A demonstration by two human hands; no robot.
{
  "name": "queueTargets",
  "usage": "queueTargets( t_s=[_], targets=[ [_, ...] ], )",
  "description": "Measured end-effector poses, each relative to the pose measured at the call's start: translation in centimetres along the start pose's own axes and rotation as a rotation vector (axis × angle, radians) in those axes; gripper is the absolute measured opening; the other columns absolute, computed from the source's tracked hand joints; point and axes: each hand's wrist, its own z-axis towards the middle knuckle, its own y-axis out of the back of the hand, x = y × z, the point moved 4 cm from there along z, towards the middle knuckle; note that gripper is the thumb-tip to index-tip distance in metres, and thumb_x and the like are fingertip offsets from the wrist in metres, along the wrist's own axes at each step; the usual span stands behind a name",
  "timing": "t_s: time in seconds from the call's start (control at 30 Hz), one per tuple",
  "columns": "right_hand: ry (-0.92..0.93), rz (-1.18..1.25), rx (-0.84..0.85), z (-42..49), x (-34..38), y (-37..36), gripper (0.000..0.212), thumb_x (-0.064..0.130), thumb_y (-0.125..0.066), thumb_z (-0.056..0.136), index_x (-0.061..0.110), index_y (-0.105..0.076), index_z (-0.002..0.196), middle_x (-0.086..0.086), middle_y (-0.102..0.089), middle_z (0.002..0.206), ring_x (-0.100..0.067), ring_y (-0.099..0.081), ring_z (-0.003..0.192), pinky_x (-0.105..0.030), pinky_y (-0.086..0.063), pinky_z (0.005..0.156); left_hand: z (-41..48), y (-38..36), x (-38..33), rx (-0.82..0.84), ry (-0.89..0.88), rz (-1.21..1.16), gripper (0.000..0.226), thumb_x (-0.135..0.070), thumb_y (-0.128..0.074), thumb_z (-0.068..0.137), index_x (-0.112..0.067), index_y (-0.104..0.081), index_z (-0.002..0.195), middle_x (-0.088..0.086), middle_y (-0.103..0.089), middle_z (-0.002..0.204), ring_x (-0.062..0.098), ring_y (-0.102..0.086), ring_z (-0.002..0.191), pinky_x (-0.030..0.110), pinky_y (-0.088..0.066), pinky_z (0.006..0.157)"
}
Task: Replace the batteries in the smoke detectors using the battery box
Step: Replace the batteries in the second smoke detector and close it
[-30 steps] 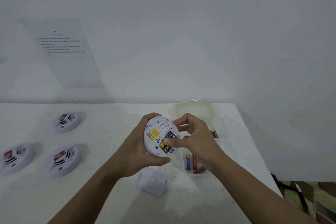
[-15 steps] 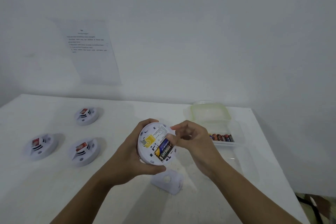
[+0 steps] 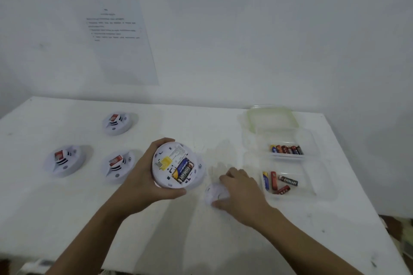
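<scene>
While our left hand [image 3: 143, 183] grips the smoke detector [image 3: 166, 154] from the left, fingers curled round its far edge and thumb under its near edge, the unit is lifted just above the desk [image 3: 201, 241] with its back turned up to us. Two batteries [image 3: 183, 171] lie side by side in its open bay, one blue, one black and gold, next to a yellow label. Our right hand [image 3: 241, 190] is down on the desk just to the right of the detector, fingers and thumb closed round a small white cover [image 3: 215, 194]; the blur there hides how the cover lies. Farther right stands the clear battery box [image 3: 288, 158]: its far part holds a neat row of cells [image 3: 287, 149], its near part a few loose cells [image 3: 279, 182], two upright in the picture and two slanted. A green-rimmed lid [image 3: 272, 119] lies behind it, near the wall. On the left side of the desk rest three more detectors, well apart from our hands: one at the back [image 3: 116, 123], one far left [image 3: 66, 161], and one [image 3: 118, 166] just beside our left wrist. A printed sheet [image 3: 120, 40] hangs on the wall above them.
</scene>
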Motion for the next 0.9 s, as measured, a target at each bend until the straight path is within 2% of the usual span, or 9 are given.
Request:
queueTargets(
  t_s=[0.2,0.3,0.37,0.43,0.57,0.67,0.73,0.77,0.9],
  targets=[
    [-0.063,0.088,0.065,0.5,-0.3,0.2,0.054,0.046,-0.076,0.081,0.019,-0.056,0.123,-0.001,-0.050,0.111,-0.018,-0.049,0.101,-0.031,-0.042,0.077,0.5,-0.8,-0.1,0.063,-0.016,0.014,0.096,-0.001,-0.093,0.061,-0.020,-0.041,0.140,-0.005,-0.058,0.130,0.015,-0.057,0.124,0.029,-0.058,0.089],
    [-0.053,0.131,0.030,0.2,-0.2,0.7,0.041,0.036,-0.070,0.089,0.019,-0.057,0.123,0.000,-0.048,0.109,-0.019,-0.055,0.091,-0.031,-0.048,0.077,1.1,-1.1,-0.7,0.063,-0.030,0.021,0.097,-0.002,-0.093,0.061,-0.021,-0.041,0.140,-0.008,-0.058,0.129,0.015,-0.057,0.124,0.029,-0.058,0.090],
    [-0.033,0.146,-0.080,-0.1,0.1,2.0,0.021,0.028,-0.060,0.097,0.019,-0.060,0.116,0.000,-0.052,0.106,-0.021,-0.058,0.087,-0.034,-0.051,0.078,1.5,-1.3,-1.1,0.063,-0.035,0.016,0.096,-0.002,-0.093,0.061,-0.023,-0.041,0.139,-0.008,-0.058,0.129,0.015,-0.057,0.124,0.029,-0.058,0.090],
    [-0.016,0.220,-0.237,-0.4,0.1,4.2,0.011,0.028,-0.054,0.100,0.019,-0.060,0.103,0.001,-0.055,0.095,-0.021,-0.056,0.081,-0.035,-0.048,0.072,1.8,-1.4,-1.5,0.060,-0.041,0.019,0.096,-0.004,-0.094,0.061,-0.024,-0.042,0.139,-0.008,-0.059,0.129,0.014,-0.057,0.123,0.027,-0.057,0.089],
    [0.061,0.557,-0.581,-1.0,0.3,9.7,0.023,0.044,-0.055,0.097,0.024,-0.066,0.090,0.004,-0.067,0.082,-0.015,-0.062,0.077,-0.036,-0.049,0.066,2.6,-1.8,-2.5,0.055,-0.061,0.032,0.095,-0.007,-0.094,0.061,-0.028,-0.043,0.138,-0.012,-0.060,0.127,0.011,-0.058,0.122,0.027,-0.057,0.090],
    [0.170,0.666,-0.762,-1.8,1.5,12.6,0.010,0.028,-0.067,0.095,0.023,-0.075,0.094,0.011,-0.071,0.085,-0.008,-0.064,0.082,-0.020,-0.047,0.066,3.3,-2.3,-3.1,0.049,-0.073,0.054,0.094,-0.011,-0.095,0.061,-0.032,-0.044,0.136,-0.014,-0.060,0.126,0.010,-0.059,0.120,0.030,-0.057,0.092],
    [0.225,0.580,-0.818,-1.8,2.2,13.3,0.012,0.017,-0.068,0.094,0.019,-0.077,0.101,0.010,-0.071,0.091,-0.002,-0.063,0.085,-0.010,-0.045,0.071,3.9,-2.8,-3.5,0.046,-0.090,0.063,0.094,-0.013,-0.096,0.060,-0.031,-0.044,0.136,-0.013,-0.060,0.127,0.013,-0.058,0.121,0.033,-0.057,0.093],
    [0.248,0.530,-0.826,-1.6,2.4,13.2,0.014,0.017,-0.067,0.095,0.017,-0.077,0.104,0.007,-0.072,0.095,-0.001,-0.063,0.088,-0.010,-0.046,0.074,4.1,-3.0,-3.7,0.047,-0.093,0.068,0.093,-0.013,-0.096,0.060,-0.029,-0.044,0.136,-0.013,-0.060,0.126,0.015,-0.059,0.121,0.035,-0.057,0.094],
    [0.341,0.424,-0.855,-0.9,3.2,12.3,0.025,0.027,-0.057,0.096,0.021,-0.075,0.112,0.003,-0.072,0.107,-0.011,-0.065,0.098,-0.035,-0.057,0.078,4.9,-3.8,-4.3,0.052,-0.124,0.064,0.093,-0.014,-0.094,0.062,-0.026,-0.043,0.139,-0.010,-0.060,0.128,0.017,-0.060,0.121,0.040,-0.055,0.099]
  ],
)
